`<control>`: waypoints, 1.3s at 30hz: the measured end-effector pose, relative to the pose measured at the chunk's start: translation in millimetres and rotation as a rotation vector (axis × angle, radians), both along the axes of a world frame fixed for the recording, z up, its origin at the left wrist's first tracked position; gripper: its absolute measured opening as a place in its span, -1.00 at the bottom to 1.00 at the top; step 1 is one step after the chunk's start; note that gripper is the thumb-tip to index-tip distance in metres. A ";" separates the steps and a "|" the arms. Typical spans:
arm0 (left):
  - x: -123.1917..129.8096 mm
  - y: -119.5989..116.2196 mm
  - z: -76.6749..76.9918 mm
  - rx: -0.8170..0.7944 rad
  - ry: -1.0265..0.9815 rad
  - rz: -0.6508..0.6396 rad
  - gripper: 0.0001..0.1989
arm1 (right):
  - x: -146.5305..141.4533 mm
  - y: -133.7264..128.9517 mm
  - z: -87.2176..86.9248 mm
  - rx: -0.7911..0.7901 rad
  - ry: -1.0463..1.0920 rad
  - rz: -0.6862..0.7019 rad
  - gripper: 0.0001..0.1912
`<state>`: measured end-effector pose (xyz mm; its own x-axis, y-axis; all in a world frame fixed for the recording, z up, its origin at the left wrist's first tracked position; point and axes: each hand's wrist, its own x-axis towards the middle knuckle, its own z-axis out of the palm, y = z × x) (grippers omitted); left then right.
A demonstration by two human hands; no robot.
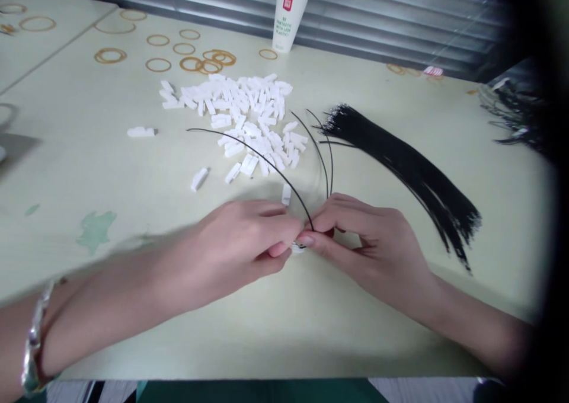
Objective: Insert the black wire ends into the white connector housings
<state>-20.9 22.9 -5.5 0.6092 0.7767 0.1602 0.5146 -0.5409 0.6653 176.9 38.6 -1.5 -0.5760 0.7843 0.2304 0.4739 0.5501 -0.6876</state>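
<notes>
My left hand (pixel 240 237) and my right hand (pixel 377 243) meet above the near part of the table, fingertips almost touching. Pinched in the left fingers is a small white plastic connector housing (pixel 297 248), mostly hidden by them. Between my right thumb and forefinger runs a thin black wire (pixel 288 185), its free end curving up to the left. Two more black wires (pixel 331 160) rise behind the right fingers; their lower ends are hidden. Just beyond the hands lies a loose white housing (pixel 286 194).
A pile of white housings (pixel 240 98) spreads across the middle of the table (pixel 133 320). To the right lies a thick bundle of black wires (pixel 400 154). Rubber bands (pixel 191 64) and a paper cup (pixel 288 18) are at the back, by the blinds (pixel 382 18).
</notes>
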 end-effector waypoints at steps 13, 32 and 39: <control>-0.2 -1.2 1.3 -0.046 0.002 -0.006 -0.71 | 0.7 3.2 0.7 -0.014 0.006 0.053 -0.85; 1.0 0.3 3.5 -0.035 0.010 -0.006 -0.69 | 2.1 2.3 1.6 0.056 -0.034 0.089 -0.84; 0.5 0.2 2.6 -0.054 0.000 -0.008 -0.72 | 2.6 1.4 0.7 0.041 -0.046 0.121 -0.86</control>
<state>-20.4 23.1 -2.9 0.6155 0.7793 0.1178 0.5104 -0.5080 0.6939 179.5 39.9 -0.7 -0.6766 0.6988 0.2320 0.4332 0.6326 -0.6420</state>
